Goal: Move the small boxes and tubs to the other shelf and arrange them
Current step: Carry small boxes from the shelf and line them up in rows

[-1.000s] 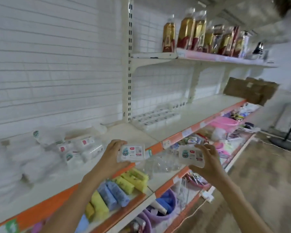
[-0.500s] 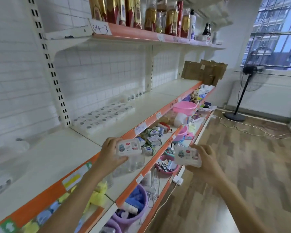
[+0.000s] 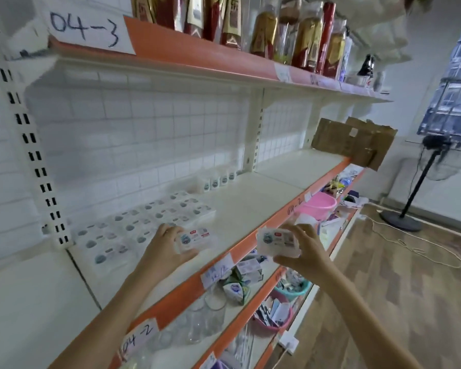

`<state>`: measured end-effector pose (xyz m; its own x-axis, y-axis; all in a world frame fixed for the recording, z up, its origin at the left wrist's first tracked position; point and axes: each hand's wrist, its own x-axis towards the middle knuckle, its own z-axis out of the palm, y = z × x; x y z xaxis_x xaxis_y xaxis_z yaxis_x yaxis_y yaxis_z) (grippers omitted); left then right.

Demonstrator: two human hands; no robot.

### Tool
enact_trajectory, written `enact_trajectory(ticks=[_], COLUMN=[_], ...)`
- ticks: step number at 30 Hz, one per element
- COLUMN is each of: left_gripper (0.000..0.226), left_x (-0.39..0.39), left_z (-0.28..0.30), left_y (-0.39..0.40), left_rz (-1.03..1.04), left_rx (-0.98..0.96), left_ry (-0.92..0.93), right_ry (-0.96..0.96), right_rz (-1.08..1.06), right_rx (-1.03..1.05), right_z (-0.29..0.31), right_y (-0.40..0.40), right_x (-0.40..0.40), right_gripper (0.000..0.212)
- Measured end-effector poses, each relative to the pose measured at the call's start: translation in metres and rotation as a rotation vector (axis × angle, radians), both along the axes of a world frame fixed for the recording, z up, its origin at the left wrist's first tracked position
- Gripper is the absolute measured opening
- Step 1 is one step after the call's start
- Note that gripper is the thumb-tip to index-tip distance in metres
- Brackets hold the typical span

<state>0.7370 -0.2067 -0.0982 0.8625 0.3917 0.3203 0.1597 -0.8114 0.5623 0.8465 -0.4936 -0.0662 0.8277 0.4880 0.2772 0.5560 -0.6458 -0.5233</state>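
- At the left edge of the frame a white post [image 3: 30, 134] with dark slots runs up the wall.
- Near the upper left, a paper sign [image 3: 84, 29] reads "04-3" on the orange front of the top shelf [image 3: 197, 58].
- Left of the middle, many small white boxes [image 3: 144, 222] lie flat in neat rows on the white middle shelf [image 3: 250, 209], close to the tiled wall.
- Just behind the rows, a few little white tubs [image 3: 220, 181] stand in a line by the wall.
- The left hand [image 3: 165, 246] reaches over the middle shelf. Its fingers and thumb are curled round a small white box [image 3: 196, 239], held just beside the rows. I cannot tell if this box touches the shelf.
- Tall red and gold bottles [image 3: 290, 33] stand along the top shelf in the upper middle.
- The right hand [image 3: 306, 251] is a bit right of the middle, out past the orange shelf edge. It pinches a second small box [image 3: 277, 242] between fingers and thumb, up in the air.
- Under the hands, clear glass cups [image 3: 205, 318] and little packs sit on a lower shelf.
- A pink bowl [image 3: 317, 207] sits further right on that lower shelf.
- A brown cardboard piece [image 3: 354, 142] sticks out at the far end of the middle shelf.
- At the right of the frame a black fan [image 3: 423, 179] stands on the wood floor [image 3: 410, 288], under a window [image 3: 455, 97].
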Motion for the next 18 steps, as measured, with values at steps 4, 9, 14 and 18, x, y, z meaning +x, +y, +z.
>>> enact_trajectory(ticks=[4, 9, 14, 18], left_gripper=[0.074, 0.070, 0.067, 0.068], left_x=[0.021, 0.034, 0.044, 0.052], left_z=[-0.008, -0.016, -0.017, -0.017], left_y=[0.007, 0.008, 0.001, -0.014], left_rz=[0.066, 0.123, 0.227, 0.349], left_rx=[0.073, 0.172, 0.222, 0.178], left_ry=[0.076, 0.080, 0.096, 0.148], right_ry=[0.004, 0.069, 0.094, 0.134], right_rz=[0.129, 0.301, 0.511, 0.675], right_rx=[-0.028, -0.122, -0.229, -0.284], right_z=[0.005, -0.002, -0.016, -0.026], right_y=[0.038, 0.088, 0.130, 0.150], right_x=[0.049, 0.104, 0.156, 0.180], right_gripper=[0.071, 0.073, 0.075, 0.075])
